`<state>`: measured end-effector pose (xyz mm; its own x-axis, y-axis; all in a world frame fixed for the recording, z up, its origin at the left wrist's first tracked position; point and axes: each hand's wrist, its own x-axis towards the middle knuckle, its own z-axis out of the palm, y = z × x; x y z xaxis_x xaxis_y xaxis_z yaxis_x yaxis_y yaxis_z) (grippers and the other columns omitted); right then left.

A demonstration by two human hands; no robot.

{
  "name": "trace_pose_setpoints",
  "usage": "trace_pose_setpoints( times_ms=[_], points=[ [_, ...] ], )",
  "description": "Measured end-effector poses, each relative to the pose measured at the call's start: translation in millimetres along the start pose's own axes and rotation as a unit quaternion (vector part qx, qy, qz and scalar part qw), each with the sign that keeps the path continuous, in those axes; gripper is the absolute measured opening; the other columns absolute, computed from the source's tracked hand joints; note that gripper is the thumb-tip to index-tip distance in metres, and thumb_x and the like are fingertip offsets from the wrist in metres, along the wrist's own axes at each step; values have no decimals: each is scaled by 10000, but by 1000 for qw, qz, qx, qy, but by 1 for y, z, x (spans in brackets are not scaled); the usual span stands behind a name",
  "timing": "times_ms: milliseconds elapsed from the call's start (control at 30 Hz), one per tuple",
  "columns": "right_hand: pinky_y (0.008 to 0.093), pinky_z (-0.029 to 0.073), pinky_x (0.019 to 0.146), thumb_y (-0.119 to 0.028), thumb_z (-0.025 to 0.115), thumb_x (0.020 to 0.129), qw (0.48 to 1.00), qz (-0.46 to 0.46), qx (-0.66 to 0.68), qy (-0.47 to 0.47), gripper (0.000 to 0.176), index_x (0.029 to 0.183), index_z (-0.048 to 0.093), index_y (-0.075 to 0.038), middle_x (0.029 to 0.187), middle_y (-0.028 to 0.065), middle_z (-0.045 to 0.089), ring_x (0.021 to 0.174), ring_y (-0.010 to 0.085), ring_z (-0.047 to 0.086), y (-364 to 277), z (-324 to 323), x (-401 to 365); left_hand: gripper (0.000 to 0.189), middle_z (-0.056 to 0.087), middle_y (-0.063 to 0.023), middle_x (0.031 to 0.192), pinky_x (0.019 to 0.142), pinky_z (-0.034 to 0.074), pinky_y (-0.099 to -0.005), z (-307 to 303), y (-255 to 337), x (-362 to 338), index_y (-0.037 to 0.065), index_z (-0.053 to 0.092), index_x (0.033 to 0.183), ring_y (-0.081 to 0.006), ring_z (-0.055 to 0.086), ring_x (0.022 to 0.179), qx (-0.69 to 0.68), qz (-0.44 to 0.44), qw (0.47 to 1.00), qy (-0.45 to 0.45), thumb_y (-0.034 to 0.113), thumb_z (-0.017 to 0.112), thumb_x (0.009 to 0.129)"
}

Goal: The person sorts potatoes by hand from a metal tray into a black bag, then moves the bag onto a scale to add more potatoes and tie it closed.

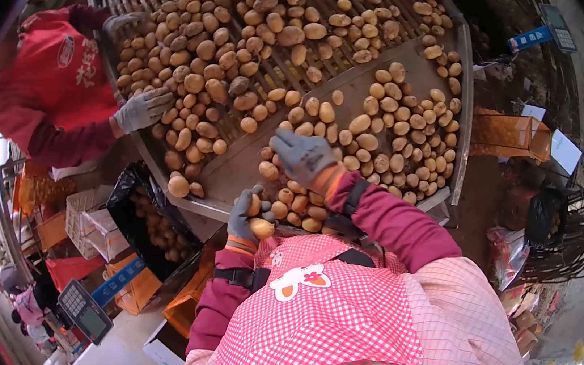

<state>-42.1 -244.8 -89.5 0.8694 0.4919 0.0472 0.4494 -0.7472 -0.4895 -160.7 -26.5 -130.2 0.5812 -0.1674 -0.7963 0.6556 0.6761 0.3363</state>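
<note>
My left hand [243,214], in a grey glove with an orange cuff, is at the near edge of the metal sorting table [224,174]. Its fingers curl around a potato [254,205], and another pale potato [261,228] rests against the palm side. My right hand [304,158], gloved the same way, reaches over the table with its back up and fingers extended to the left. Loose potatoes [268,171] lie beside and below it. What is directly under its palm is hidden. Several potatoes [300,207] are gathered between my two hands along the edge.
Potatoes [206,48] cover the slatted part; another heap [414,139] lies right. Across the left side, a co-worker in a red apron [65,67] has a gloved hand [144,110] on potatoes. Below left stand a black-lined crate [131,196] and a scale [85,310]. An orange crate [505,136] stands right.
</note>
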Motion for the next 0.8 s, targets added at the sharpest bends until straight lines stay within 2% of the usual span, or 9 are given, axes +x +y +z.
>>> trace_pose_setpoints(
  times_ms=[167, 333, 433, 533, 600, 667, 733, 767, 800],
  points=[
    [460, 544, 766, -218, 639, 867, 982, 47, -95, -156, 303, 1148, 619, -105, 1159, 84, 623, 979, 305, 695, -3, 42, 35, 411, 632, -36, 860, 592, 518, -397, -11, -1, 5, 176, 606, 1244, -198, 593, 658, 44, -2, 999, -27, 488, 579, 979],
    [394, 537, 818, -250, 739, 768, 952, 138, 269, -49, 372, 1084, 689, -61, 1067, 142, 691, 958, 318, 682, 17, 18, 15, 411, 668, -61, 854, 532, 546, -386, -10, 1, 6, 152, 589, 1260, -198, 629, 612, 58, 12, 998, -28, 453, 589, 980],
    [297, 519, 767, -191, 755, 810, 747, 204, 633, 1, 353, 1099, 692, 1, 1020, 47, 710, 830, 149, 634, 47, -12, -33, 411, 665, -66, 853, 533, 544, -384, 1, 1, 0, 141, 576, 1261, -195, 626, 610, 75, -1, 997, 1, 442, 587, 981],
    [265, 535, 694, -245, 654, 905, 503, 240, 826, 80, 347, 1126, 663, 22, 956, 81, 666, 796, 135, 637, 89, -49, -102, 404, 668, -72, 858, 536, 546, -380, 8, 3, -2, 134, 577, 1257, -192, 625, 609, 90, 5, 996, 0, 429, 588, 982],
    [278, 561, 703, -341, 602, 971, 527, 243, 801, 150, 386, 1110, 663, 14, 968, 90, 673, 802, 142, 649, 111, -77, -137, 399, 669, -74, 861, 539, 546, -376, 6, 4, -4, 131, 577, 1256, -191, 625, 609, 92, 5, 996, -11, 421, 589, 983],
    [254, 557, 630, -360, 656, 954, 681, 412, 581, 172, 325, 1049, 670, -49, 997, 30, 683, 851, 86, 644, 156, -82, -170, 396, 672, -75, 867, 542, 547, -364, 2, 6, -2, 123, 579, 1258, -191, 627, 611, 123, 10, 992, -35, 408, 589, 983],
    [312, 560, 654, -283, 606, 964, 691, 539, 433, 210, 287, 1107, 648, -39, 1106, 86, 683, 884, 165, 679, 179, -73, -174, 402, 668, -81, 862, 541, 545, -355, 3, 6, -2, 117, 584, 1251, -191, 620, 603, 133, 5, 991, -18, 405, 601, 972],
    [357, 563, 700, -246, 590, 946, 811, 518, 126, 243, 312, 1174, 616, -34, 1202, 134, 646, 924, 231, 685, 200, -50, -188, 401, 668, -82, 862, 541, 544, -353, 6, 6, -4, 117, 584, 1250, -189, 619, 603, 144, 8, 990, -13, 404, 602, 970],
    [402, 567, 746, -208, 574, 927, 838, 444, -198, 248, 360, 1240, 583, -30, 1298, 182, 609, 964, 296, 692, 201, -57, -184, 401, 667, -83, 861, 542, 543, -351, 9, 6, -6, 116, 585, 1249, -188, 618, 604, 154, 9, 988, -10, 403, 604, 969]
  ],
)
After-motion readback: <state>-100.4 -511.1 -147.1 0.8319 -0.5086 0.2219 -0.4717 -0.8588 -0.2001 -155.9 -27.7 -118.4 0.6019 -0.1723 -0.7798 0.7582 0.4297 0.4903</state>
